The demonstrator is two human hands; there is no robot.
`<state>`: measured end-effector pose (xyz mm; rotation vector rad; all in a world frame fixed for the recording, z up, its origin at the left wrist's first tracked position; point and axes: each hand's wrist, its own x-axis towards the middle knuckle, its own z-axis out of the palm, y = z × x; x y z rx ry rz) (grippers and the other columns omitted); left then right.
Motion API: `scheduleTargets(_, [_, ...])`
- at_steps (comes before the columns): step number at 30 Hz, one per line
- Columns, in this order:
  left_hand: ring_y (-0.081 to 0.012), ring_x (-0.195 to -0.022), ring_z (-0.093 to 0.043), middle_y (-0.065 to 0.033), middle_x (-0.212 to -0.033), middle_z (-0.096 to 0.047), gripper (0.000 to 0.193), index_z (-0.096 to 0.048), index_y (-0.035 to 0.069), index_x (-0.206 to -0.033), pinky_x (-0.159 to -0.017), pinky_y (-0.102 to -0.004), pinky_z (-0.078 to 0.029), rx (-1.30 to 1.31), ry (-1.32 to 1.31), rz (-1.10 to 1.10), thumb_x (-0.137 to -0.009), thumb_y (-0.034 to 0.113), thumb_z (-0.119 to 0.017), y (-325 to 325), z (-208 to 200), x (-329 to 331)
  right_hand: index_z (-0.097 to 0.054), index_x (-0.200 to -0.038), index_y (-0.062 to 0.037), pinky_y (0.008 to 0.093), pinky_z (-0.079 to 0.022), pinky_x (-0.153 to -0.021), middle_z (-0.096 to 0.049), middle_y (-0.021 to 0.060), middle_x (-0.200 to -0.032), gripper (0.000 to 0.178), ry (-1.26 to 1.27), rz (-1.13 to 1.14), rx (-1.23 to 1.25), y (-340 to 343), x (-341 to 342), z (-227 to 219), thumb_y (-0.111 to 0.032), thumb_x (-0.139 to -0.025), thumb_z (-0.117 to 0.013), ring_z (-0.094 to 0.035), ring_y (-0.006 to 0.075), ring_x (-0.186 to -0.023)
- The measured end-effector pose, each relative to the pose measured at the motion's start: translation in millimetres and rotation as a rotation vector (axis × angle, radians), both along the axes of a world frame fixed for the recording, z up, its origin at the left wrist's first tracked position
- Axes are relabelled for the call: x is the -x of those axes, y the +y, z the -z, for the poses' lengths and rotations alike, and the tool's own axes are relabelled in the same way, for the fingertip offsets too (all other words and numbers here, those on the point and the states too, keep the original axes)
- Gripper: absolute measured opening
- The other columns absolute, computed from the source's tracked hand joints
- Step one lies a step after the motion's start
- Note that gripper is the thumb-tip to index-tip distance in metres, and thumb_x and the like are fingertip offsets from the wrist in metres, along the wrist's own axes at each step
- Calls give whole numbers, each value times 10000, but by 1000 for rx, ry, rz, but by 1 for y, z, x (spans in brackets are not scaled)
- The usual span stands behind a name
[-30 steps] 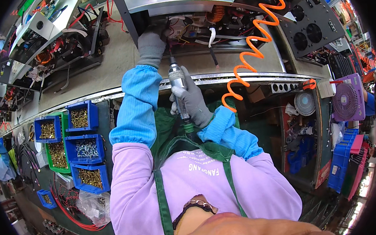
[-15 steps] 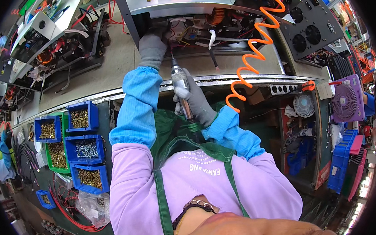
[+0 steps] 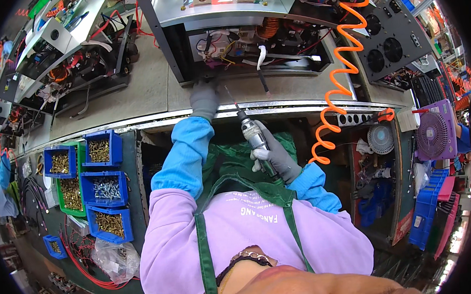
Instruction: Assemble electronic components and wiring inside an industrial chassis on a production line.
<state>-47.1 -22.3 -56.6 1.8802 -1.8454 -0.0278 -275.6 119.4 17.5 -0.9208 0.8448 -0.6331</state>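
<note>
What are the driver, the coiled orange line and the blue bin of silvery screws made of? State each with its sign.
Driver: apparently metal along the barrel, judging by its bright silvery glints; the green rear section could be plastic or rubber. Coiled orange line: probably smooth flexible plastic, given its springy loops. Blue bin: likely moulded plastic, from its even colour.

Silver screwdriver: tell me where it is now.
In the head view, the silver screwdriver sits in the right hand, just right of centre, its body below the bench's metal edge.
</note>
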Motion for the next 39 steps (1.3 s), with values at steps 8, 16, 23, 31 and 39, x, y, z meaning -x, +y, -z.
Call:
scheduleTargets(8, [-216, -807, -606, -104, -965, -630, 190, -605, 84, -1041, -631, -331, -513, -195, 960, 1, -867, 155, -583, -9, 12, -1, -63, -1503, -205, 306, -528, -583, -543, 118, -877, 1037, 25, -34, 30, 3, 9, -13, -148, -664, -670, -577, 176, -605])
scheduleTargets(16, [-56, -599, -431, 5, -780, -481, 215, -562, 10, -994, -476, -139, -364, -437, 2226, 152, -934, 216, -577, 30, -48, 8, -92, -1503, -241, 275, -489, -584, -540, 76, -861, 970, 47, -74, 71, -2, 8, -18, -54, -718, -629, -540, 128, -631])
scheduleTargets(23, [-29, -565, -420, 22, -727, -495, 312, -601, 45, -940, -468, -139, -356, -389, 1701, 154, -963, 344, -514, 27, -59, 6, -81, -1502, -213, 293, -528, -550, -539, 123, -953, 1002, 84, -111, 83, -2, 11, -26, -156, -687, -660, -571, 161, -618])
scheduleTargets(31, [-17, -576, -470, 36, -721, -537, 342, -611, 62, -951, -499, -147, -355, -409, 1302, 324, -970, 379, -483, 29, -87, -14, -76, -1499, -214, 296, -496, -508, -559, 115, -853, 950, -401, -106, -171, 3, 19, -23, -143, -715, -608, -584, 162, -543])
scheduleTargets(39, [-27, -576, -501, 35, -711, -570, 340, -626, 65, -933, -520, -165, -393, -427, 1111, 389, -953, 386, -517, 25, -99, -21, -67, -1503, -188, 289, -515, -601, -557, 120, -885, 1036, 204, -125, 260, 3, 18, -28, -189, -662, -671, -583, 164, -588])
